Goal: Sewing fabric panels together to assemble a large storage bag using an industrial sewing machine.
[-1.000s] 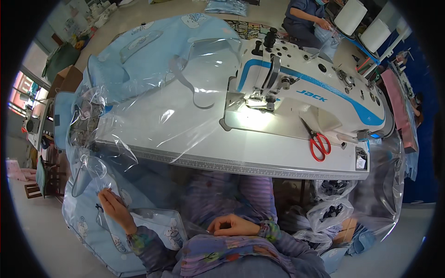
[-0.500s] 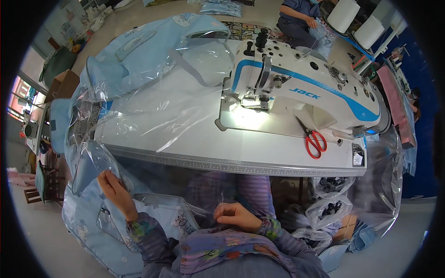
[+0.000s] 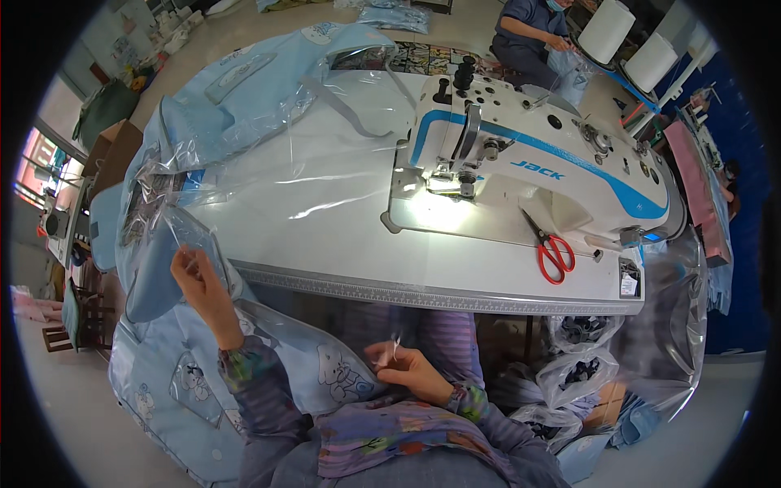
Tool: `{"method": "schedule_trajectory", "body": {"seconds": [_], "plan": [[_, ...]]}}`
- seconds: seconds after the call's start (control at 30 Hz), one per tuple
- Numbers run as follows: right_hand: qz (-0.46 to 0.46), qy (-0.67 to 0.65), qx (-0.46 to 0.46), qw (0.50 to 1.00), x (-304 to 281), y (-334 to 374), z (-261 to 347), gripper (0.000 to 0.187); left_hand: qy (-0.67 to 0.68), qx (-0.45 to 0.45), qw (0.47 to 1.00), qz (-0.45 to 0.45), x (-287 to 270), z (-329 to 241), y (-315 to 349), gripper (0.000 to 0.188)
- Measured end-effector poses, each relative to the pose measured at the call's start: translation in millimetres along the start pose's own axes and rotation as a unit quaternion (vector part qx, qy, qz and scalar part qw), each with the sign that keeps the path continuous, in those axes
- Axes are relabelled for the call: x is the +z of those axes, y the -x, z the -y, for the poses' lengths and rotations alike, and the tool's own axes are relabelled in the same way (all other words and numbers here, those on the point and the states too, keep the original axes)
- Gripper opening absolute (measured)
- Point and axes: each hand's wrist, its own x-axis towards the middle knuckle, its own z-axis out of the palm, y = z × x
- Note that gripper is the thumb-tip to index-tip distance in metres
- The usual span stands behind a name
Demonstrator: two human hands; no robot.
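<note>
A large light-blue cover with printed cartoon animals (image 3: 342, 374) and clear plastic sheet (image 3: 313, 199) spreads over the table's left end and down over my lap. At the table's front left, my left hand (image 3: 199, 281) is closed on a fold of the clear plastic, its fingertips partly hidden. Low in the middle, my right hand (image 3: 411, 372) pinches a glinting bit of clear plastic beside the blue panel's edge. A white and blue sewing machine (image 3: 537, 154) stands on the table with its lamp lit at the needle. No material lies under its foot.
Red-handled scissors (image 3: 555, 259) lie on the white table (image 3: 325, 244) by the machine. A ruler strip (image 3: 423, 298) runs along its front edge. Plastic bags of dark pieces (image 3: 579, 372) hang below right. Thread cones (image 3: 606, 31) stand far right; another person (image 3: 529, 37) sits beyond.
My left hand has risen toward the table edge, lifting the plastic and blue material. The blue panel has come up across my lap toward my right hand, which has shifted only slightly.
</note>
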Motion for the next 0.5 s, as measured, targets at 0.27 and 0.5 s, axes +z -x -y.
{"method": "schedule_trajectory", "body": {"seconds": [0.27,0.5], "plan": [[-0.027,-0.016,-0.001,1.0,-4,-12,-8,0.012,-0.045,0.259,0.926,0.272,8,-80,106,0.028],[-0.037,0.062,-0.017,0.997,-1,-17,-17,0.032,0.021,0.252,0.801,0.543,43,-94,169,0.04]]}}
